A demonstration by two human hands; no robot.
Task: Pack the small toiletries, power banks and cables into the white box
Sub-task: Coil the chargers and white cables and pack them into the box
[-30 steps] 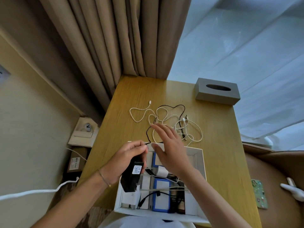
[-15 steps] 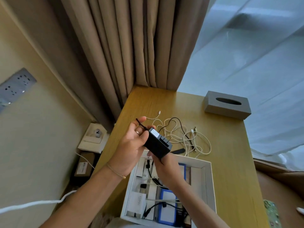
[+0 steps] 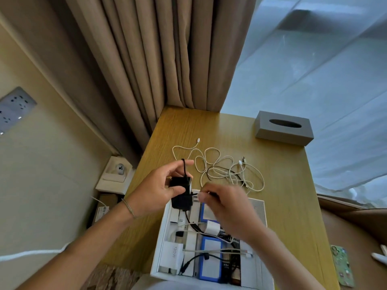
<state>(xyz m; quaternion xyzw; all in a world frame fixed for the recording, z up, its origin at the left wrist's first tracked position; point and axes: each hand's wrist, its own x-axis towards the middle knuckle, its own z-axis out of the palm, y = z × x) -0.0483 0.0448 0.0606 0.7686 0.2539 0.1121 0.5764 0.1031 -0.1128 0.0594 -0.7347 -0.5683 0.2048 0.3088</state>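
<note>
Left hand (image 3: 155,191) grips black power brick (image 3: 181,192) above the white box (image 3: 259,208) far edge; right hand (image 3: 228,208) pinches its black cord (image 3: 189,221). Loose cables (image 3: 222,168) tangled on worktop (image 3: 289,185) beyond the box, near the tissue box (image 3: 283,128).

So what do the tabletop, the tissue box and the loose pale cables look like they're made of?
Table: looks like wood or wood-look laminate, yellowish with fine straight grain lines and a soft sheen.
Tissue box: matte grey with crisp edges and no gloss; plastic or a leather-like wrap, can't tell which.
Pale cables: cream, dull, limp loops; possibly braided, but too small to confirm.
</note>
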